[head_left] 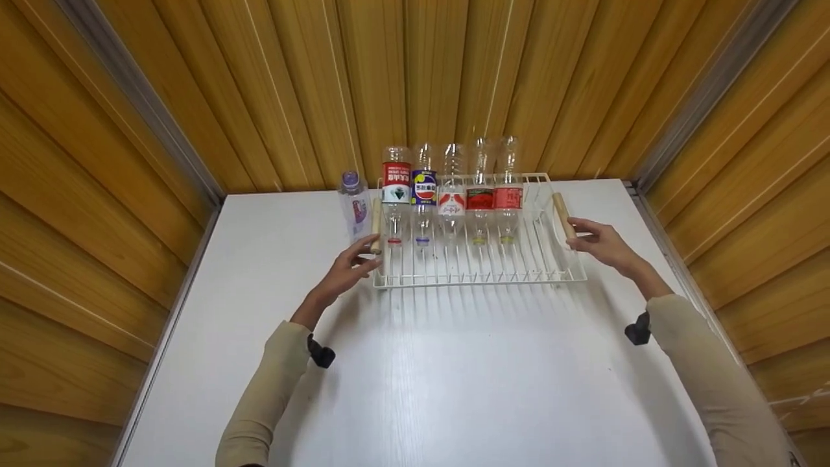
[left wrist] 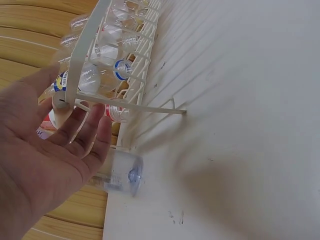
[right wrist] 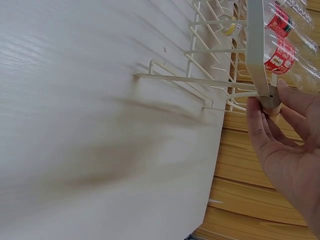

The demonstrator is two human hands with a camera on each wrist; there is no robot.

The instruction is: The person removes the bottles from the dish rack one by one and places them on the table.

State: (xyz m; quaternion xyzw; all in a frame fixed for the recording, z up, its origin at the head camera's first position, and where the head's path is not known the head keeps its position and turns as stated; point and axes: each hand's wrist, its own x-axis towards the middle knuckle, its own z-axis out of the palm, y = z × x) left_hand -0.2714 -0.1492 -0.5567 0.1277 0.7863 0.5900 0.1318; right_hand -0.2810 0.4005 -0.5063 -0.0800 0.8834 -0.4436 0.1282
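A white wire dish rack [head_left: 480, 280] with a wooden handle on each side stands toward the back of the white table. Several clear plastic bottles [head_left: 452, 202] lean in it in a row, bases up and necks down, with coloured labels. My left hand [head_left: 347, 267] holds the left wooden handle [head_left: 376, 224] near its front end, its fingers curled about it in the left wrist view. On the other side my right hand [head_left: 603, 243] pinches the right wooden handle [head_left: 563, 215] between thumb and fingers; the handle's end [right wrist: 270, 102] shows in the right wrist view.
Left of the rack a purple-capped clear bottle [head_left: 353, 204] stands upright on the table [head_left: 415, 389], close to the left handle. Wood-patterned walls [head_left: 434, 78] rise behind and at both sides. Part of the rack's right side holds no bottles.
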